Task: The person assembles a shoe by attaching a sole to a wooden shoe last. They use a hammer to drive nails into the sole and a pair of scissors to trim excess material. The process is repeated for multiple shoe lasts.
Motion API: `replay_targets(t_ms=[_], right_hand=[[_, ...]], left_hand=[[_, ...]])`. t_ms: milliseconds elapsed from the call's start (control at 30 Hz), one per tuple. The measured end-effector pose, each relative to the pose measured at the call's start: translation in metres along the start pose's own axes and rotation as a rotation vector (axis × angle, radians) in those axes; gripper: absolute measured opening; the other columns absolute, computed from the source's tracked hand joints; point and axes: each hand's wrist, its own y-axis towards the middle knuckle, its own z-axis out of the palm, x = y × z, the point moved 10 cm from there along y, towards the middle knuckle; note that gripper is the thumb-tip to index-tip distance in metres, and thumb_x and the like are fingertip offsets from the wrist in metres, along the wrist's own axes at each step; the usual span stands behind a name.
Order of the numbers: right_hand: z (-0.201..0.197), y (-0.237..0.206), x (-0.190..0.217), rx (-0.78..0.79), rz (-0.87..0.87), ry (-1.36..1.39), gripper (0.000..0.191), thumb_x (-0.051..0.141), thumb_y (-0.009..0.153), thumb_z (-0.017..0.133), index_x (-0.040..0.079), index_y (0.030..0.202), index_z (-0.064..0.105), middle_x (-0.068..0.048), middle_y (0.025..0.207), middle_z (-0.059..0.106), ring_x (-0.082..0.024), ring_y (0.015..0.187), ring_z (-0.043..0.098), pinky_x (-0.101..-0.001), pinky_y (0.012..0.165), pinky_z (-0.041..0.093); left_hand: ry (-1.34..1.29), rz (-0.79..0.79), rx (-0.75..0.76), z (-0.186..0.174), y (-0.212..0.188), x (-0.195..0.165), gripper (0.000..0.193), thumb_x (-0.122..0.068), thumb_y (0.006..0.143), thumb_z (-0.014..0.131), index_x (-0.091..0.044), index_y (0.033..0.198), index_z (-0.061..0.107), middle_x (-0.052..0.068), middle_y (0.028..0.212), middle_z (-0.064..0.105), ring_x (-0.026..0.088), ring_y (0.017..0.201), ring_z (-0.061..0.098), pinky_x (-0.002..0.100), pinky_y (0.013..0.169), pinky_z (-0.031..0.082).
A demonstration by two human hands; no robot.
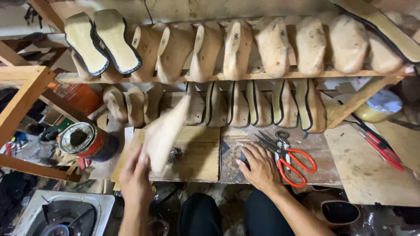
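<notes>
Head view: the left hand (pixel 136 177) is gripping a wooden last (pixel 164 133) by its lower end, at 7 o'clock on the bench (pixel 350 166). The right hand (pixel 261 166) is lying flat beside the scissors (pixel 286 159), holding nothing. The last is probably stiff, light and smooth; its narrow end looks best for gripping.

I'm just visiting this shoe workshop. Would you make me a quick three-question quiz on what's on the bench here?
1. True or false: the left hand holds a wooden shoe last.
2. Which lies just right of the right hand? A) red-handled scissors B) a hammer C) a paintbrush
3. Fill in: the open tin stands to the ___ of the left hand.

Key: 1 true; 2 A; 3 left.
</notes>
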Motion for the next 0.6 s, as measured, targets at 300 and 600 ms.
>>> replay_targets(t_ms=[300,600], right_hand=[[0.007,-0.009,-0.059,-0.072,0.335,0.41,0.04,0.027,0.085,0.08,0.004,0.113,0.064,-0.012,0.116,0.067,-0.023,0.102,0.071,-0.0347,0.088,0.059],[-0.042,0.004,-0.057,0.263,0.572,0.206,0.023,0.032,0.099,0.067,0.018,0.117,0.072,-0.009,0.098,0.073,-0.023,0.089,0.068,-0.0378,0.079,0.054]], left_hand=[[-0.098,-0.532,0.192,-0.019,-0.13,0.175,0.031,-0.006,0.089,0.067,0.004,0.117,0.075,0.018,0.103,0.078,0.023,0.094,0.071,0.037,0.086,0.056],[0.916,0.273,0.492,0.038,-0.176,0.139,0.041,-0.038,0.087,0.072,-0.01,0.116,0.074,0.015,0.116,0.073,0.031,0.115,0.063,0.043,0.1,0.048]])
